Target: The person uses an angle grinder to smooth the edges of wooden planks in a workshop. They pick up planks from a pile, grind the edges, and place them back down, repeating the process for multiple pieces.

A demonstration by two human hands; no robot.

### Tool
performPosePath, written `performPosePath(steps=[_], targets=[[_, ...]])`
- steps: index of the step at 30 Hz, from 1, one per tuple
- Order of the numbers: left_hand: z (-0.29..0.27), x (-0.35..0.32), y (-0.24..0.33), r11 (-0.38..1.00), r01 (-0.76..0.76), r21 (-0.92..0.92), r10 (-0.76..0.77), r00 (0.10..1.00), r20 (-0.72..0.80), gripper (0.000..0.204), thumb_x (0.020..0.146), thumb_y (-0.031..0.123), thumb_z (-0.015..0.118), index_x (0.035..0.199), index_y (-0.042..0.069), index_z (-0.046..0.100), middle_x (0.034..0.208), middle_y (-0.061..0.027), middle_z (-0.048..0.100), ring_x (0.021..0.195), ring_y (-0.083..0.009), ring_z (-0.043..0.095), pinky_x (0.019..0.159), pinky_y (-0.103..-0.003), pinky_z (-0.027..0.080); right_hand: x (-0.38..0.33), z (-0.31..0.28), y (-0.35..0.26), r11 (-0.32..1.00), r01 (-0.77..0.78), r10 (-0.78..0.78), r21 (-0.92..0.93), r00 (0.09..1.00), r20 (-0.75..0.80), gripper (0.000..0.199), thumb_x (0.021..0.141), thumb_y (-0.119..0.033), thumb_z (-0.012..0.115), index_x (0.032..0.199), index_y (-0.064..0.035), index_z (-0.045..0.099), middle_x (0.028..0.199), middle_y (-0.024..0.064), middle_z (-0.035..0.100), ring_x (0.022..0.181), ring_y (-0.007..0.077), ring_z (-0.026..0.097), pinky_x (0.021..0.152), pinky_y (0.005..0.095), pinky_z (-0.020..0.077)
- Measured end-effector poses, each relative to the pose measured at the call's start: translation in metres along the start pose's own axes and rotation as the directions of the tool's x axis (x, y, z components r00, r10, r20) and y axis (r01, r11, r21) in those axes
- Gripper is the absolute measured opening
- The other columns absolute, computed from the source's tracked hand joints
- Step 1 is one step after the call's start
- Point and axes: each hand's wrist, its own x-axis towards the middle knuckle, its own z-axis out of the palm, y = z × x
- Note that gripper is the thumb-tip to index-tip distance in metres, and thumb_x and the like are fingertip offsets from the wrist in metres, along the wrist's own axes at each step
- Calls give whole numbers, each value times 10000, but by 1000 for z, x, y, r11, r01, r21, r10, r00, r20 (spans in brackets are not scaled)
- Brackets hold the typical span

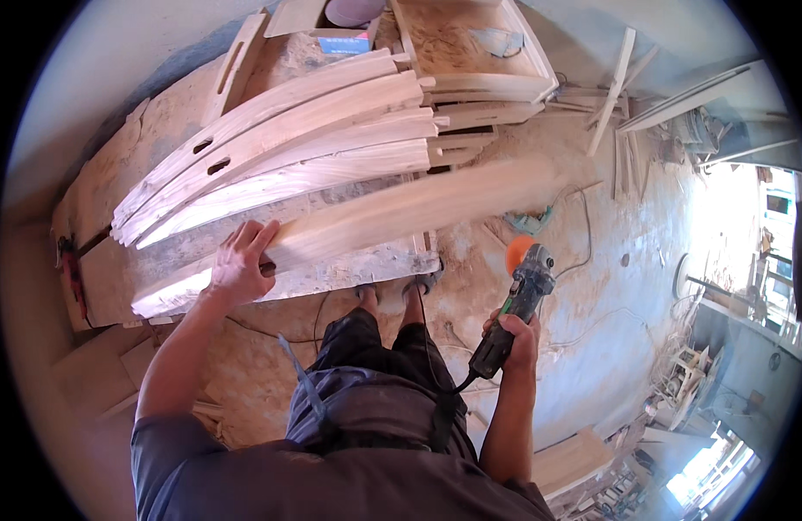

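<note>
My left hand (238,267) grips a long, curved wooden board (357,226) by its near edge, fingers closed around it. The board lies partly over the workbench, and its right end sticks out past the bench and is smeared by motion. In my right hand (517,337) is an angle grinder (524,286) with an orange disc at its head, held off to the right of the board and apart from it. A black cord runs from the grinder's lower end toward my body. Several more curved wooden pieces (331,113) with slots and tenons rest side by side on the bench, beyond my left hand.
The workbench (366,267) is dusty, with a red tool (71,273) at its left end. An open wooden box (470,52) stands at the back. Wood strips (613,87) lean at the far right, and a cable (589,234) trails over the dusty floor.
</note>
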Motion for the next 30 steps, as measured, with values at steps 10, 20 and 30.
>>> performPosePath(steps=[10,20,30], targets=[[69,14,-45,992,125,12,-126,986,108,739,724,62,787,1409,47,511,1357,-188,582,1271,-386,546,1088,-481,452,4,-13,3,996,-20,18,-81,1000,-20,364,721,-95,685,1045,36,582,828,150,673,644,257,693,609,397,615],[110,123,77,998,64,-1,-60,942,330,679,728,17,742,1372,46,528,1378,-178,549,1367,-391,475,1142,-477,422,62,10,-21,959,128,-111,-253,991,80,477,676,-82,737,1110,9,563,856,118,659,650,239,672,605,364,558],[89,144,75,984,169,-53,-115,840,531,701,670,-6,746,1343,24,550,1389,-166,541,1382,-370,482,1139,-490,431,86,19,-32,913,174,-94,-368,970,226,546,681,-62,768,1196,-9,593,904,85,677,765,195,679,725,351,566]])
